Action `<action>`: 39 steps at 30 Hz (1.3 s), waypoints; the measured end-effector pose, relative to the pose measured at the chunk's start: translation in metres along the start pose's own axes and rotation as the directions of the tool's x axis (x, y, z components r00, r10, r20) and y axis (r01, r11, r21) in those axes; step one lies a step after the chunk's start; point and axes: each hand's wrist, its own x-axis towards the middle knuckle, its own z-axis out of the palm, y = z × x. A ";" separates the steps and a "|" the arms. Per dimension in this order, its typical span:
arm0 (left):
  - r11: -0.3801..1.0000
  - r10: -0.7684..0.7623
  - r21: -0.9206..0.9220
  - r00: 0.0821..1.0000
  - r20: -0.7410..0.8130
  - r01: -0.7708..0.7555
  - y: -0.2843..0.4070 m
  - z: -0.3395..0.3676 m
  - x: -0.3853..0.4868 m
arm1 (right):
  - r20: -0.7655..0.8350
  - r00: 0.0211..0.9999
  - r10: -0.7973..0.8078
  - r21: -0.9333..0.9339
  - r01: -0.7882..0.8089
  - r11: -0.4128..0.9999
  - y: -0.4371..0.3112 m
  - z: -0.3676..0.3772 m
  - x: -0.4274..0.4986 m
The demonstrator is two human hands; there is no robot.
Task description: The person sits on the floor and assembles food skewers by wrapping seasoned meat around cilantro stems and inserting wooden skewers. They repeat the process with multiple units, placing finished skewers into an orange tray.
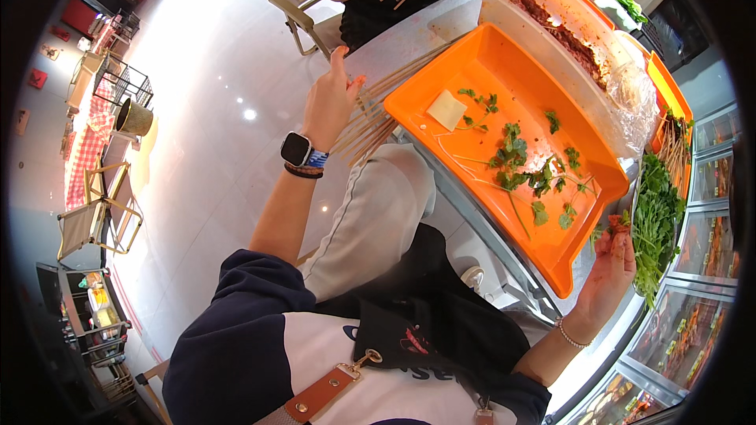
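My left hand (332, 100), wearing a watch (296, 149), is over the wooden skewers (378, 121) that jut from beside the orange tray (472, 71). One finger points outward; whether it grips a skewer, I cannot tell. Beyond the tray's near right corner, the fingertips of my right hand (614, 260) pinch a small reddish piece of meat (619, 223) with some green on it. Loose cilantro sprigs (512, 147) and a pale square slice (447, 110) lie in the tray.
Marinated meat (561, 35) fills part of a white tub (502, 6) behind the tray. A cilantro heap (655, 212) lies right, near plastic wrap (632, 106) and filled skewers (673, 144). Across the table, a person (384, 0) handles skewers. Glass-fronted cases (673, 330) line the right.
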 end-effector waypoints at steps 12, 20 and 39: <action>0.997 -0.018 0.079 0.999 0.028 0.016 0.006 -0.003 0.003 | -0.008 1.000 -0.016 0.006 0.016 1.000 -0.003 0.002 -0.003; 0.970 -0.200 -0.108 0.967 0.156 0.218 0.016 -0.010 0.003 | 0.036 0.999 -0.021 0.005 0.021 1.000 -0.006 0.000 -0.004; 0.844 -0.057 0.522 0.988 -0.143 0.124 0.011 -0.039 0.013 | 0.071 0.996 -0.052 -0.001 0.052 0.999 -0.016 0.006 -0.010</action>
